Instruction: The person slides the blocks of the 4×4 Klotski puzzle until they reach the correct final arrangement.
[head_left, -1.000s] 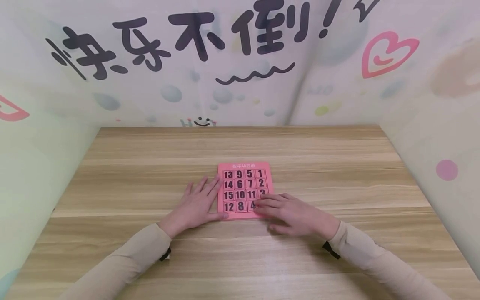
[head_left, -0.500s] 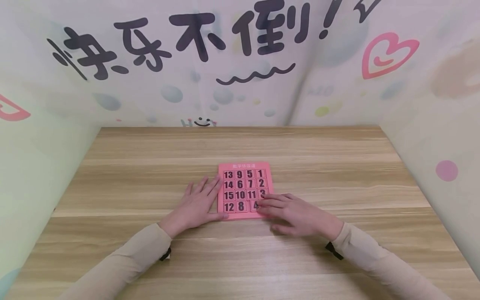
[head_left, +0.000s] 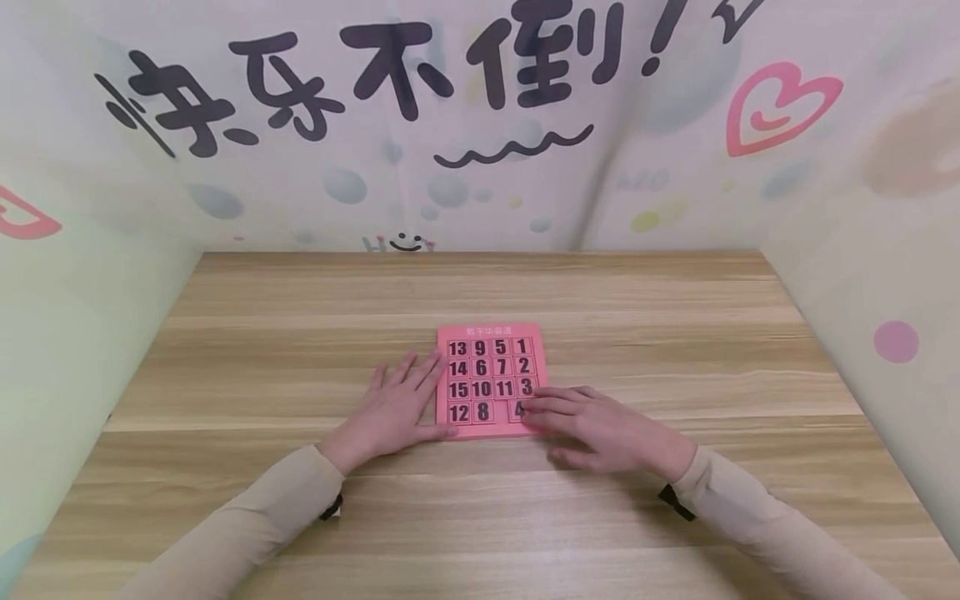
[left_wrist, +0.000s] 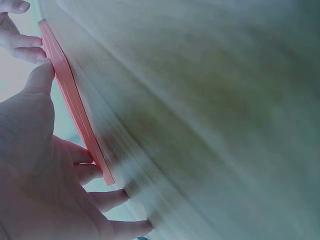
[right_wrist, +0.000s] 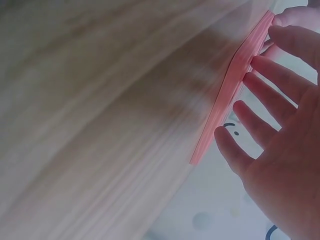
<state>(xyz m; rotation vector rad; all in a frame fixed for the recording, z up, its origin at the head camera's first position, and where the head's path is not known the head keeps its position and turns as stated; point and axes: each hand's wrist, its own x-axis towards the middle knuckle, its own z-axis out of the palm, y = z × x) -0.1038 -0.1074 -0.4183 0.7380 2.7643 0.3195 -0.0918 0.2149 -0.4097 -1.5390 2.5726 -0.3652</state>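
- one pink number board (head_left: 487,431) lies flat on the wooden table (head_left: 480,517), between the left hand (head_left: 390,412) and the right hand (head_left: 603,429).
- the piece that matters, as i'd judge it from over here, is the tile marked 4 (head_left: 516,410) in the bottom row, and the right hand is plainly the nearer one.
- that tile lies to the left of the right fingers (head_left: 551,407), right at their tips; they reach in from the right and cover part of it. they seem to touch it, though i can't tell how hard they press.
- those fingers are nearly straight and curled round nothing; the right thumb (head_left: 573,457) is held apart from them, off the board, near its lower right corner.
- on the tile's other side is a bare slot (head_left: 500,413), between it and the tile marked 8 (head_left: 483,412), with the tile marked 11 (head_left: 504,388) just above.
- the tile marked 3 (head_left: 527,387) is above the 4 but not squarely: the 4 sits a little to the left.
- the tile looks about square, so i can pick out no long axis; the line that counts, i'd say, is the bottom row, running left to right.
- the left hand is spread wide with straight fingers, gripping nothing; its thumb and some fingertips touch the board's left side, the others rest on the table.
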